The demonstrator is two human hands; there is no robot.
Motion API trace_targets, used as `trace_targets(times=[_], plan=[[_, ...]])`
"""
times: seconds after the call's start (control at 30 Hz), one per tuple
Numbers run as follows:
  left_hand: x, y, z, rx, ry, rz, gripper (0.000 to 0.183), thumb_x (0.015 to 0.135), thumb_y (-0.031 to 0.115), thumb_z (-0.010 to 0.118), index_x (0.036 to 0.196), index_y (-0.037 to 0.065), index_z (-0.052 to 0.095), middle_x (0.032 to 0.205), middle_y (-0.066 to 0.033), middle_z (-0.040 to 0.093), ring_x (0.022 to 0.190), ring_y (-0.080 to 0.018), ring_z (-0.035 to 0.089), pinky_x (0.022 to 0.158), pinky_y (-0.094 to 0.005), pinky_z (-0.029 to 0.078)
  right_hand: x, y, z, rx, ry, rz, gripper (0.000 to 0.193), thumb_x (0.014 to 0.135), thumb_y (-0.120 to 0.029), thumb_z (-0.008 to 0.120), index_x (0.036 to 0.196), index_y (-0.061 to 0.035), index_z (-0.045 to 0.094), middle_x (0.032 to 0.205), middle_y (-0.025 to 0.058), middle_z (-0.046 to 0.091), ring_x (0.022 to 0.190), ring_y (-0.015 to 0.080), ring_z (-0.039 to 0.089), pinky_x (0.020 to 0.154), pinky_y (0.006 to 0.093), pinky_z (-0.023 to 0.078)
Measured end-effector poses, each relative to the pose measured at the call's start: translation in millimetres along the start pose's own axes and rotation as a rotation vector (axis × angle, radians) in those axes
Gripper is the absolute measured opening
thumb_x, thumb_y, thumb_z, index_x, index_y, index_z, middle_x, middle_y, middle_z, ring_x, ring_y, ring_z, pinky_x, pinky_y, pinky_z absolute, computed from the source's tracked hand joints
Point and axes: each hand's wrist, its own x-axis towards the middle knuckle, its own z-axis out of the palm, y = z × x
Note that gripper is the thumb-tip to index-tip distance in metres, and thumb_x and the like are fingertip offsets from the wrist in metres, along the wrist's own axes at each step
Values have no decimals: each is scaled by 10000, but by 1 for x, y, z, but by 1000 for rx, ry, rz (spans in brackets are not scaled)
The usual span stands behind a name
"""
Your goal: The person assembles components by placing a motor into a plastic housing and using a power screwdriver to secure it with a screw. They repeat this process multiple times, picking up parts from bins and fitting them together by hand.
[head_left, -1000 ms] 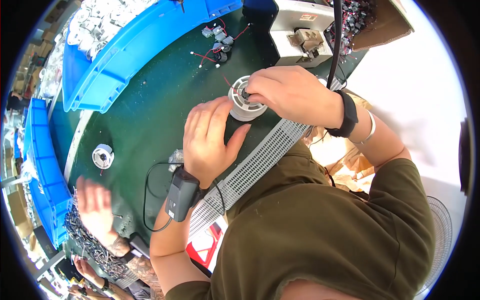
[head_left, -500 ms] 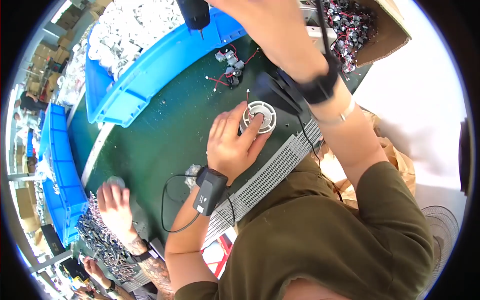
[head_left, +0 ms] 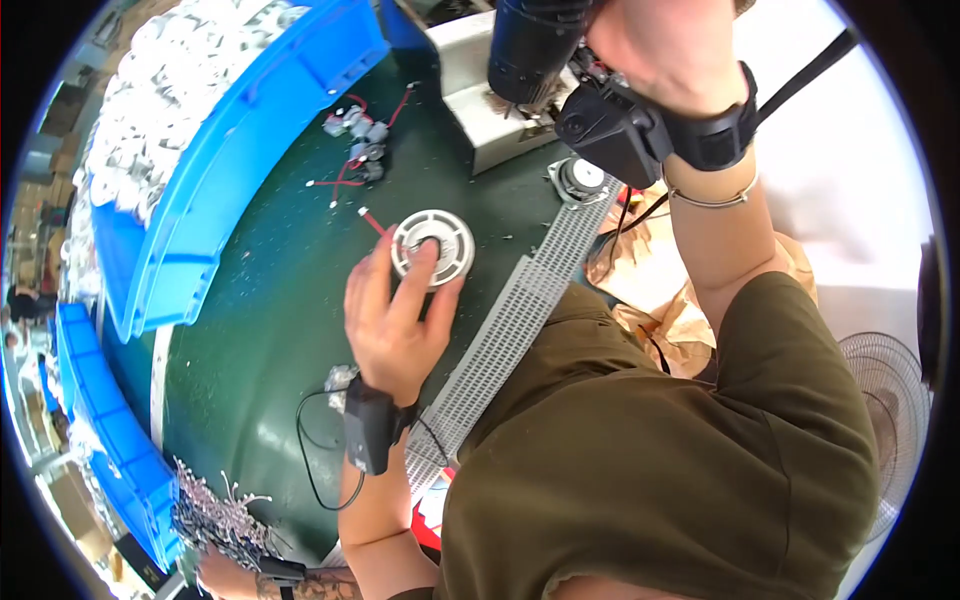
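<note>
My left hand rests on a round white plastic housing, its thumb and fingers around the rim and one fingertip on the middle. From the housing's far left side a short red wire with a white plug sticks out. Up at the top right, my right hand grips a black electric screwdriver. The tool's lower end is over a pale metal screw tray, and its tip is hard to make out there. Just right of the tray's near end lies a round silver-and-black part, like a small speaker.
Several small grey motors with red wires lie beyond the housing. A blue bin heaped with white plastic parts stands far left. A grey perforated strip edges the green table. Another person's hand is beside a wire pile.
My right hand has brought the screwdriver from above the blue bin's edge rightward to the screw tray. My view has shifted, and the left hand still holds the housing. The co-worker's hand has moved nearer.
</note>
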Motion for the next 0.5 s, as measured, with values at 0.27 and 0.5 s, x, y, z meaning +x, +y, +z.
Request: trace_targets(times=[0.27, 0.5], plan=[[-8, -2, 1, 10, -41, -21, 463, 629, 57, 766, 1071, 75, 629, 1147, -207, 570, 913, -358, 578, 776, -414, 475, -25, 32, -28, -30, 240, 41, 103, 783, -29, 644, 838, 5, 564, 634, 55, 572, 505, 130, 550, 478, 246, 442], [-11, -3, 1, -55, -62, -68, 487, 618, 23, 762, 1084, 72, 629, 1179, -219, 553, 969, -358, 585, 795, -399, 487, -30, 40, -38, -37, 261, 46, 91, 783, -21, 640, 829, 4, 565, 636, 58, 577, 507, 132, 552, 489, 248, 449]])
